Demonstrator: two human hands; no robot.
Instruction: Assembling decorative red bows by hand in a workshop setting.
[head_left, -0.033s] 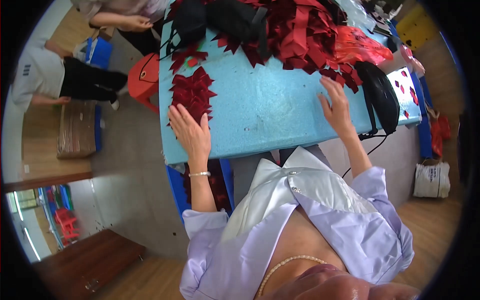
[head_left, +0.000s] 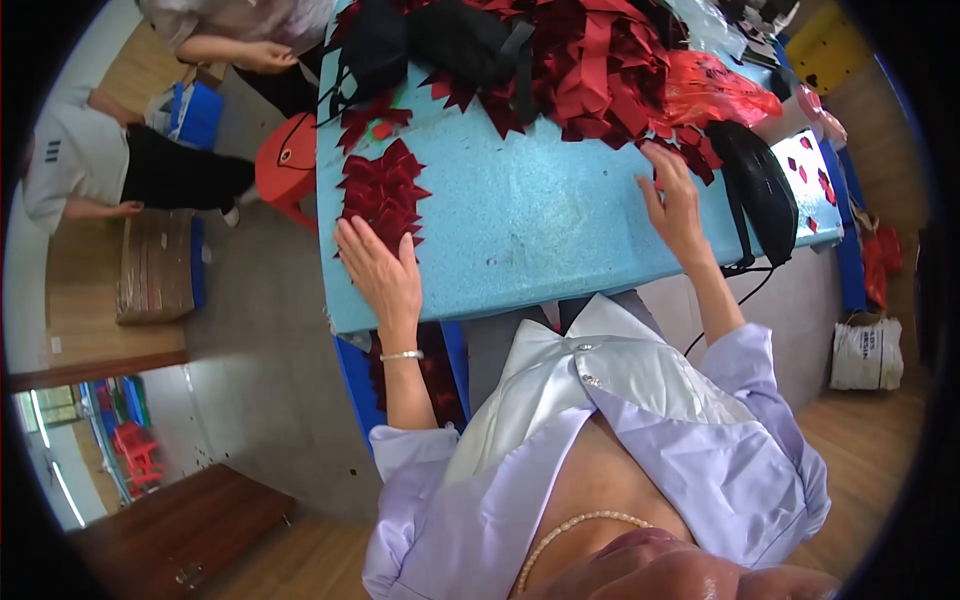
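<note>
A stack of dark red satin bows (head_left: 383, 187) with pointed ends lies along the left side of the light blue table (head_left: 520, 225). Flat fingers of my left hand (head_left: 385, 278) rest at the near end of this stack, thumb held apart. On the right, my right hand (head_left: 677, 210) is open with its thumb spread. Its fingertips reach the near edge of a large heap of loose red satin pieces (head_left: 590, 80); whether they touch the heap I cannot tell. Nothing shows in either hand.
Black bags (head_left: 455, 50) lie on the far side, and a black backpack (head_left: 760, 195) sits at the right edge. A red plastic bag (head_left: 715, 90) is beside the heap. Two people stand at the far left, near a red stool (head_left: 285, 165) and a cardboard box (head_left: 155, 265).
My right hand has shifted slightly forward, toward the heap of red pieces. My left hand stays by the stack of bows.
</note>
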